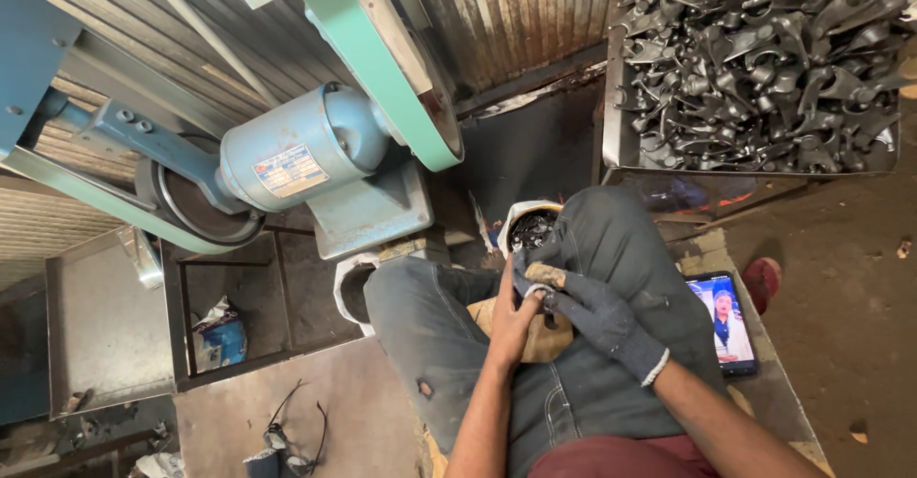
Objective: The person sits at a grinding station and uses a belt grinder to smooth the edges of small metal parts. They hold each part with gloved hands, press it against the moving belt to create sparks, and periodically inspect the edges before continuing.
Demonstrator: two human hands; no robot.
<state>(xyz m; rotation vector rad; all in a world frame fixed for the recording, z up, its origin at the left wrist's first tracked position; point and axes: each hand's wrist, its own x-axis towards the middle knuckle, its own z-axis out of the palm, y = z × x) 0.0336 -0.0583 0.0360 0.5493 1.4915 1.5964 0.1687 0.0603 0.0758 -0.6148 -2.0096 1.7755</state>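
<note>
I sit with my knees apart in dark grey trousers. My bare left hand (513,320) and my right hand (594,316), in a dark knitted glove, meet over my lap. Together they grip a small brownish metal piece (545,274) wrapped partly in dark cloth. A tan cloth (546,342) lies on my lap under the hands. Just beyond the hands stands a white bucket (517,212) holding dark metal pieces.
A belt grinder with a green belt (382,67) and blue motor (291,153) stands ahead on the left. A metal tray (611,125) heaped with grey forged parts sits at upper right. A phone (723,322) with a lit screen lies by my right thigh. Glasses (291,430) lie on the floor.
</note>
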